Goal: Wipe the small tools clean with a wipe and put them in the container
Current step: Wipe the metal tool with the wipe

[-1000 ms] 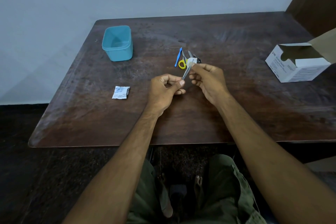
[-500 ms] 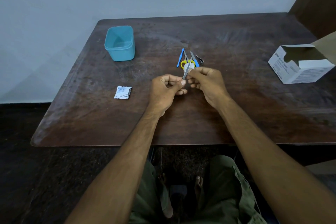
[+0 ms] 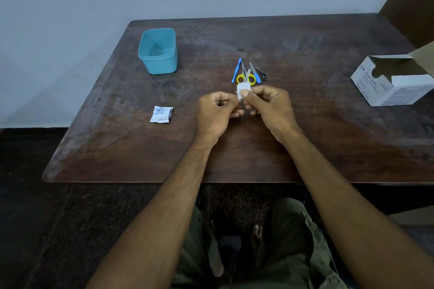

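Observation:
My left hand [image 3: 217, 110] pinches the near end of a thin metal tool [image 3: 247, 75] above the middle of the table. My right hand [image 3: 267, 107] pinches a small white wipe [image 3: 242, 88] folded round that tool, close to my left fingertips. The tool's tip sticks out beyond the wipe. Just behind my hands lie yellow-handled scissors [image 3: 246, 78], a blue-handled tool [image 3: 236, 70], another blue-handled tool [image 3: 255, 74] and a dark nail clipper [image 3: 262, 73]. The teal container [image 3: 158, 50] stands open at the back left and looks empty.
A torn white wipe packet [image 3: 161, 114] lies left of my hands. An open white cardboard box [image 3: 394, 80] sits at the table's right edge. The dark wooden table [image 3: 117, 148] meets a pale wall behind; its front edge is near my knees.
My right hand has slid the wipe down the tool from near its tip toward my left fingertips. The view has shifted slightly.

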`<action>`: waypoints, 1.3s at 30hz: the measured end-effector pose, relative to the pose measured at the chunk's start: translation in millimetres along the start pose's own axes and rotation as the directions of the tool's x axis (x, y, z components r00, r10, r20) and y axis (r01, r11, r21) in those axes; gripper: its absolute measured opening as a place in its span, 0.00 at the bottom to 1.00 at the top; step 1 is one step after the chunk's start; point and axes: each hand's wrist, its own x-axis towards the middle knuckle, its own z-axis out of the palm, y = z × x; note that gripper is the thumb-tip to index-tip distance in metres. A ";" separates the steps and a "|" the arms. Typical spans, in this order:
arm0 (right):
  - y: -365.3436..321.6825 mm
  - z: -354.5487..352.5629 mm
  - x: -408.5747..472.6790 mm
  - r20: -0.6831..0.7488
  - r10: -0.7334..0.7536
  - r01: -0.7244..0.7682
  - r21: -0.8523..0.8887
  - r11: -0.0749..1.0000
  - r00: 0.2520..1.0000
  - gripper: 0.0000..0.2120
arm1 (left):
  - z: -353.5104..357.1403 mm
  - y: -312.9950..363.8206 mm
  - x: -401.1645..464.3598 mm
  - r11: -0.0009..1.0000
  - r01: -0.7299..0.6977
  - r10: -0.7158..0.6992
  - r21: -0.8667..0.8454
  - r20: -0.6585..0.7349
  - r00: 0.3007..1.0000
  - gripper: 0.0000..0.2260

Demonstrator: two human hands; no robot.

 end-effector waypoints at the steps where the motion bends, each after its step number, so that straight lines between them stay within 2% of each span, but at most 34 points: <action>1: 0.1 1.5 0.8 -0.034 -0.008 0.007 -0.022 1.000 0.999 0.03 | -0.2 0.1 -0.3 1.000 -0.005 0.005 0.010 0.002 1.000 0.02; 5: 0.3 8.6 4.7 -0.127 -0.021 0.012 -0.072 0.997 0.992 0.06 | 0.4 1.2 -2.7 1.000 -0.016 0.016 0.019 0.014 1.000 0.02; 9: -2.2 13.1 15.5 -0.259 0.034 -0.033 0.008 0.999 0.965 0.08 | 1.2 1.2 -2.2 1.000 -0.013 0.013 0.027 0.003 1.000 0.02; 15: -0.6 8.8 5.6 -0.114 0.059 -0.063 -0.032 0.998 0.992 0.08 | 0.2 -0.6 -1.7 0.999 -0.040 0.040 0.003 -0.001 0.999 0.02; 21: -8.3 5.6 23.8 -0.249 0.143 -0.119 0.109 0.987 0.958 0.08 | 1.3 -1.5 -0.5 0.999 -0.035 0.035 0.024 -0.008 0.999 0.02; 26: -3.8 7.6 9.9 -0.093 0.143 -0.145 -0.012 0.989 0.985 0.07 | 1.2 -4.5 1.4 0.998 -0.051 0.051 0.021 -0.018 0.999 0.03; 32: -17.6 8.2 20.5 -0.254 0.147 -0.138 0.053 0.989 0.956 0.08 | 3.0 -3.4 -0.4 0.996 -0.069 0.073 0.056 -0.066 0.995 0.02; 34: -18.0 11.0 19.1 -0.245 0.141 -0.135 0.043 0.990 0.959 0.08 | 2.5 -3.4 0.3 0.996 -0.066 0.070 0.052 -0.077 0.995 0.03; 37: -9.3 14.1 10.2 -0.156 0.168 -0.172 -0.013 0.985 0.973 0.07 | 2.4 -5.2 0.7 0.995 -0.086 0.090 0.049 -0.070 0.993 0.03; 39: -6.3 12.2 9.0 -0.144 0.175 -0.174 0.013 0.985 0.974 0.07 | 2.3 -5.1 0.0 0.995 -0.091 0.093 0.045 -0.056 0.994 0.02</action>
